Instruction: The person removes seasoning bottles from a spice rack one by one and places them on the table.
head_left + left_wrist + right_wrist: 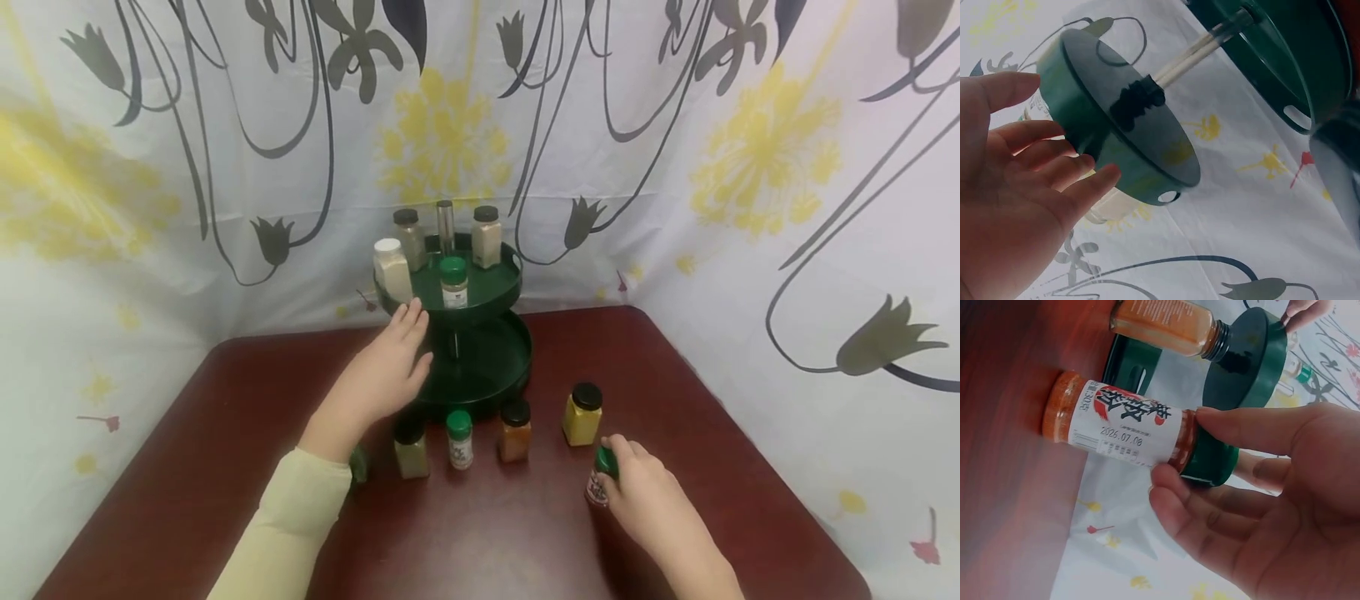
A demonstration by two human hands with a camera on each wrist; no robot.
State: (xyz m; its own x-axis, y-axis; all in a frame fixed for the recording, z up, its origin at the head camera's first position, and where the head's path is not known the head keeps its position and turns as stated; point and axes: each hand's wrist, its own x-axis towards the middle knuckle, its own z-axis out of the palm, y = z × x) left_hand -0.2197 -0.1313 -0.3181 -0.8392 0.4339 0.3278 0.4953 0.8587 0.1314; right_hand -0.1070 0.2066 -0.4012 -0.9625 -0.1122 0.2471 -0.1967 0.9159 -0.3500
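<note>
My right hand [651,493] pinches a small spice jar [1125,422] by its green cap, thumb on one side and fingers on the other. Reddish powder and a white printed label show on this jar, which stands on the table at front right. My left hand [384,362] is at the front left of a green two-tier rack, its fingers straight. In the left wrist view the fingertips reach the outer wall of the upper tray [1094,115]; how firmly they touch cannot be told. On that tray stand a white-capped jar [393,271], a green-capped jar [454,292] and two black-capped jars.
Before the rack stand a black-capped jar [412,457], a green-capped jar [461,442], an orange-brown jar [515,437] and a yellow jar [582,421]. A green object [359,465] is partly hidden by my left wrist. Patterned curtain [637,150] surrounds the dark red table [480,542].
</note>
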